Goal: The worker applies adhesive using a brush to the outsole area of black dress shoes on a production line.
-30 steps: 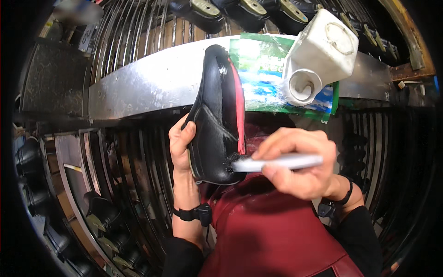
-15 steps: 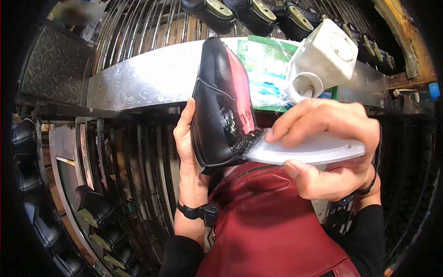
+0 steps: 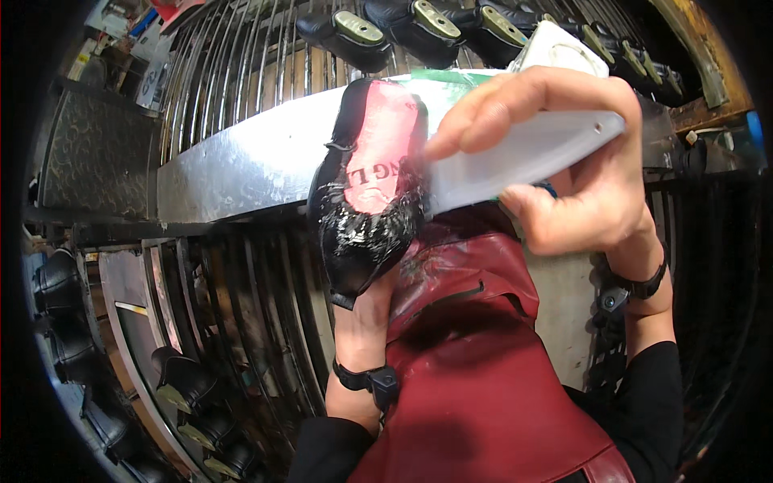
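Note:
A black leather shoe upper on a last (image 3: 330,181) is held upside down over the metal ledge, its pink underside facing me. Wet, shiny black folds gather at its near end. My left hand (image 3: 372,302) supports it from beneath; the shoe hides the fingers, and only the wrist end shows. Pinched between the thumb and fingers of my right hand (image 3: 600,185) is a brush with a broad whitish handle (image 3: 515,165). Its working end meets the shoe's right edge, where the bristles are out of sight.
A white plastic container (image 3: 564,48) stands behind my right hand, near a green-and-white sheet (image 3: 451,80) on the metal ledge (image 3: 241,161). More black shoes on lasts (image 3: 419,32) line the bars at the back; others (image 3: 193,378) hang on a rack at lower left.
The shoe has turned so its pink underside and near end face up toward me. My right hand and brush have moved up and away, to the shoe's right edge.

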A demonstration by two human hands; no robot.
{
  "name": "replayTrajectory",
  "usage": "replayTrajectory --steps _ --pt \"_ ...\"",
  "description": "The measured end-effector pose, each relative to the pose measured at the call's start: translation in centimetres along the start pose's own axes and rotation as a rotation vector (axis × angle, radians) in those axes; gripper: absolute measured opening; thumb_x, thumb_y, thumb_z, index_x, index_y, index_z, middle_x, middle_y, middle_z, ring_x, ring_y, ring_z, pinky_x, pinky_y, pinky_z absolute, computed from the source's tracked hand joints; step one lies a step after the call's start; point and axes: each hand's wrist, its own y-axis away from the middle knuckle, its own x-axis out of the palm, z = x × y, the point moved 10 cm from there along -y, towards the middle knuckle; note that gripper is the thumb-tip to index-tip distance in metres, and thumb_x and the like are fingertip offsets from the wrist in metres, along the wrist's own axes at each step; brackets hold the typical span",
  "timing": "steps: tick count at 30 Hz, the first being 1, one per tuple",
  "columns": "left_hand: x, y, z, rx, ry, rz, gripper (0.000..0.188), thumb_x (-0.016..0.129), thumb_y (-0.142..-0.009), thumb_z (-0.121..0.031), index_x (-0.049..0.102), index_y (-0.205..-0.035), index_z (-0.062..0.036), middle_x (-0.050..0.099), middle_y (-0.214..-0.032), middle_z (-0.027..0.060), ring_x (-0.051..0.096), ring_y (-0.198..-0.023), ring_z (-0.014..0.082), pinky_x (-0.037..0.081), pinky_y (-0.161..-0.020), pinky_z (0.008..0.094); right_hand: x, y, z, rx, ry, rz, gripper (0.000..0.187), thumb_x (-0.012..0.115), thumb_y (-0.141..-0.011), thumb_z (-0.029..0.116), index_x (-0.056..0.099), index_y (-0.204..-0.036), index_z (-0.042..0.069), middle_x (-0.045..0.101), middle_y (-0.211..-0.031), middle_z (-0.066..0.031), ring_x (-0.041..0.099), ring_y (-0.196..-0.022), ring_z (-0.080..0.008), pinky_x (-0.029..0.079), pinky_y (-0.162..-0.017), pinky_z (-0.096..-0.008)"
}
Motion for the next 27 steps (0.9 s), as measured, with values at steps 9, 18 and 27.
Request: replayTrajectory --steps 9,18,27 --pt "1.8 1.9 4.9 -0.626 1.319 -0.004 0.057 0.047 -0.112 -0.041 0.06 -0.143 0.0043 0.073 -0.129 0.015 0.074 -0.109 0.0328 0.059 -0.103 0.0491 -7.3 0.6 -8.7 0.127 -0.077 -0.465 0.02 0.073 -0.091 0.006 0.074 -0.107 -0.007 0.078 -0.099 -0.0153 0.069 -0.071 -0.0155 0.056 -0.061 -0.0286" --pt "-4.8 2.2 2.1 -0.307 0.865 0.039 0.077 0.088 -0.079 -0.04 0.066 -0.129 0.0149 0.077 -0.112 0.0208 0.078 -0.098 0.027 0.064 -0.093 0.0392 1.2 7.4 -5.4 0.363 -0.425 -0.539 0.014 0.073 -0.096 0.006 0.071 -0.089 -0.006 0.07 -0.067 -0.0088 0.061 -0.05 -0.0093 0.045 -0.045 -0.0236" --pt "-6.6 2.5 1.8 -0.211 0.744 0.106 0.08 0.086 -0.074 -0.03 0.064 -0.134 0.0188 0.076 -0.116 0.022 0.074 -0.103 0.024 0.056 -0.098 0.0339 -1.1 1.0 -5.6 0.283 -0.323 -0.588 0.017 0.078 -0.096 0.009 0.071 -0.089 -0.005 0.073 -0.074 -0.0111 0.064 -0.05 -0.0133 0.047 -0.044 -0.0269"
